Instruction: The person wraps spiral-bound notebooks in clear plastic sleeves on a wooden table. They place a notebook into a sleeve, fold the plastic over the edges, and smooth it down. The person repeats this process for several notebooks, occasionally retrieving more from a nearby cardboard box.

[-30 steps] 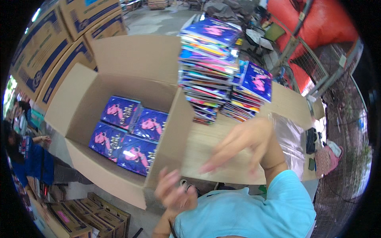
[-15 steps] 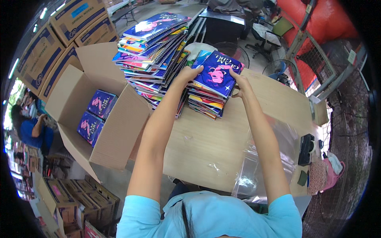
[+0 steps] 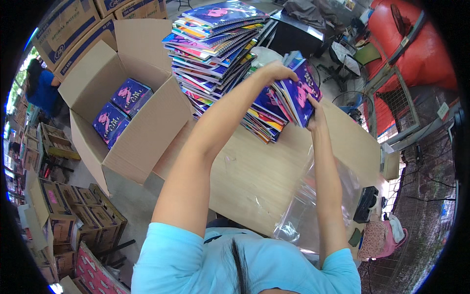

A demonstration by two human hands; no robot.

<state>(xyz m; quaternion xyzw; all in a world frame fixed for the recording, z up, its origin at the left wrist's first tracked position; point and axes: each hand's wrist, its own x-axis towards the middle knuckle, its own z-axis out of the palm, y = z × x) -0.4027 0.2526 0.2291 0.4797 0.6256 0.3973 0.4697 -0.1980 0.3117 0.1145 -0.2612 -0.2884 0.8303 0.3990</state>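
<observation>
Between my two hands is a small bundle of spiral notebooks (image 3: 303, 90) with purple covers, tilted up above a shorter notebook stack (image 3: 267, 120). My left hand (image 3: 279, 72) is closed on the bundle's upper left edge, near the spirals. On the lower right side, my right hand (image 3: 316, 115) grips it with the thumb across the front cover. To the left of the short stack rises a tall, uneven notebook pile (image 3: 215, 54) with colourful page edges. An open cardboard box (image 3: 142, 142) at the left holds several purple notebooks (image 3: 110, 122).
Clear plastic sheets (image 3: 306, 215) lie on the wooden table (image 3: 245, 181) near its front right. A black tape dispenser (image 3: 365, 203) and a pink bag (image 3: 384, 237) are at the right. Closed cartons (image 3: 68, 34) stand behind the box; a person in blue (image 3: 45, 90) is far left.
My hands have lifted a bundle of notebooks off the short stack and moved it right, tilting it upright. The view has shifted too.
</observation>
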